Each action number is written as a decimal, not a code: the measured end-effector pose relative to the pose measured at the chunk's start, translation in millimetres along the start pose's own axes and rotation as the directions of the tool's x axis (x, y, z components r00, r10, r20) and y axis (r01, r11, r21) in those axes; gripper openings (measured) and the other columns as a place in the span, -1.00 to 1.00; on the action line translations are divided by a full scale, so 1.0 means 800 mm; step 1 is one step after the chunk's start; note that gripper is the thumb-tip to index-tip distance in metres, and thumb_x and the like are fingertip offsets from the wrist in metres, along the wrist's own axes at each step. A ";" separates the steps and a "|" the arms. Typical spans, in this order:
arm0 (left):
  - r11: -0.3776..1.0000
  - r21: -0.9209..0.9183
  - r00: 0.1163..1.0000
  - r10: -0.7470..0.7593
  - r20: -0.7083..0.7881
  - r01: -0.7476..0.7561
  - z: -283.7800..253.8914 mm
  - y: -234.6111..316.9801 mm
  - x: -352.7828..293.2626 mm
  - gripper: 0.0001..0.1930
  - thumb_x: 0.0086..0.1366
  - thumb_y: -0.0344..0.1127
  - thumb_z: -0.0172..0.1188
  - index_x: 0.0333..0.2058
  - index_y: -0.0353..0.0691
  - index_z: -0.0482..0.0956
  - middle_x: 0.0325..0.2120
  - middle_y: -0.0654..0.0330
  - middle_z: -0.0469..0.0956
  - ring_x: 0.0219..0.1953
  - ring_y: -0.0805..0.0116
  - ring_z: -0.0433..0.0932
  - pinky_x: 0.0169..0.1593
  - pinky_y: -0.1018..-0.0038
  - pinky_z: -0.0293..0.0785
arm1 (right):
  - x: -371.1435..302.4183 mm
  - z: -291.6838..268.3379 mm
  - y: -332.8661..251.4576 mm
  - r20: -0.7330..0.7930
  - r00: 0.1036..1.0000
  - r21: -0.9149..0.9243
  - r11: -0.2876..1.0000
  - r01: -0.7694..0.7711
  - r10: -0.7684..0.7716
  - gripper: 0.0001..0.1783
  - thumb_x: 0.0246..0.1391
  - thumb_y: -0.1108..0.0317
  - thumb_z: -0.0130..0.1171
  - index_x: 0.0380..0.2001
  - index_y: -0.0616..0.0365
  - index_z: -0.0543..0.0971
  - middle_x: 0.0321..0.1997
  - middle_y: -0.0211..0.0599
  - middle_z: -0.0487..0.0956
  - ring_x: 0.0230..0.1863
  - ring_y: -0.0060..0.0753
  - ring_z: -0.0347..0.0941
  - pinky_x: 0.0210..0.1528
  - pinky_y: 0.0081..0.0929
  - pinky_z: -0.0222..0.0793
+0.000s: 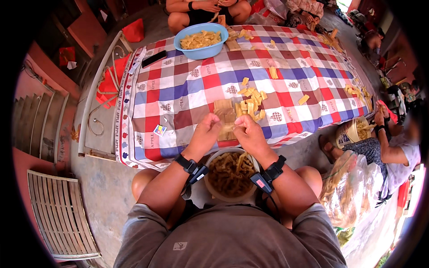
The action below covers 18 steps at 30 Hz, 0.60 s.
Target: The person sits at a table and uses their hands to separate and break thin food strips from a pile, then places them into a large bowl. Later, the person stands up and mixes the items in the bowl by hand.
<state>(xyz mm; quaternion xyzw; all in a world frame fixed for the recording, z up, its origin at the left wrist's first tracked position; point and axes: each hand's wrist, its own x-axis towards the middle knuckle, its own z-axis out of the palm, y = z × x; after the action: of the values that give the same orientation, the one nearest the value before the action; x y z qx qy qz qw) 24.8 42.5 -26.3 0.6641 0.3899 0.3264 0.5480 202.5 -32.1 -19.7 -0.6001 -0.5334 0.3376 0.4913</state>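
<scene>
Over the near edge of the cloth-covered table, my left hand (pixel 207 132) and my right hand (pixel 251 135) face each other, fingers pinched closed. What they pinch is too small to make out. Under and just beyond them lies a small flat light-brown board (pixel 223 104), with a thin, see-through brownish piece (pixel 228 117) between my hands. A pile of pale yellow folded strips (pixel 251 103) lies right beside the board. Below my wrists, between my knees, a round white tub (pixel 210 182) holds many brownish-yellow twisted strips (pixel 231 172).
A light-blue basin (pixel 201 54) of yellow strips stands at the far side, near a black phone (pixel 154 59). A small colourful box (pixel 160 130) lies left on the checked tablecloth (pixel 187 98). Other people sit beyond and right, near a bucket (pixel 344 135) and a filled plastic bag (pixel 351 190).
</scene>
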 end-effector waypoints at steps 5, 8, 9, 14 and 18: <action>0.999 -0.039 1.000 -0.018 -0.005 0.018 -0.003 0.011 -0.001 -0.93 0.39 -0.37 0.14 -0.24 -0.18 0.44 -0.44 0.45 0.34 -0.41 0.68 0.25 -0.36 0.64 0.22 | 0.013 0.006 0.006 -0.056 0.998 -0.046 0.999 0.028 -0.031 -0.80 0.15 0.39 0.10 -0.16 0.21 0.47 -0.33 0.05 0.59 -0.24 0.07 0.56 -0.17 -0.22 0.44; 1.000 0.007 1.000 0.015 -0.025 -0.015 -0.001 0.007 0.001 -0.94 0.39 -0.38 0.13 -0.24 -0.19 0.45 -0.48 0.44 0.34 -0.43 0.68 0.26 -0.38 0.62 0.23 | 0.017 0.010 0.010 -0.057 0.998 -0.073 0.997 0.022 -0.026 -0.80 0.16 0.39 0.10 -0.16 0.20 0.47 -0.32 0.06 0.59 -0.21 0.12 0.56 -0.16 -0.18 0.44; 0.998 0.057 0.999 0.018 -0.034 -0.016 -0.001 0.006 0.000 -0.94 0.39 -0.38 0.12 -0.24 -0.20 0.45 -0.49 0.43 0.34 -0.44 0.67 0.26 -0.39 0.61 0.23 | 0.017 0.012 0.013 -0.055 0.998 -0.088 0.996 0.018 -0.023 -0.81 0.16 0.39 0.10 -0.16 0.20 0.47 -0.31 0.08 0.59 -0.21 0.14 0.56 -0.16 -0.16 0.44; 0.951 0.291 0.992 0.123 -0.038 -0.106 -0.001 -0.019 0.002 -0.89 0.34 -0.37 0.12 -0.23 -0.26 0.45 -0.56 0.17 0.48 -0.54 0.43 0.49 -0.44 0.43 0.38 | 0.013 0.014 0.021 -0.042 0.997 -0.290 0.956 0.053 -0.068 -0.82 0.16 0.38 0.11 -0.18 0.18 0.47 -0.33 0.07 0.58 -0.25 0.14 0.54 -0.19 -0.13 0.44; 0.913 0.392 0.990 0.136 -0.022 -0.116 -0.001 -0.025 0.001 -0.90 0.38 -0.35 0.10 -0.25 -0.26 0.46 -0.49 0.22 0.53 -0.48 0.45 0.52 -0.41 0.48 0.40 | 0.008 0.005 0.037 -0.027 0.999 -0.427 0.904 0.024 -0.039 -0.80 0.16 0.36 0.11 -0.16 0.16 0.47 -0.32 0.08 0.59 -0.23 0.16 0.54 -0.17 -0.09 0.43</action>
<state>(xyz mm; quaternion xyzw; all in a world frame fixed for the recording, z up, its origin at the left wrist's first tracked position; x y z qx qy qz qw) 20.9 45.3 -46.0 0.7753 0.4166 0.2932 0.3733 209.0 -23.6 -47.9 -0.6901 -0.5952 0.1943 0.3631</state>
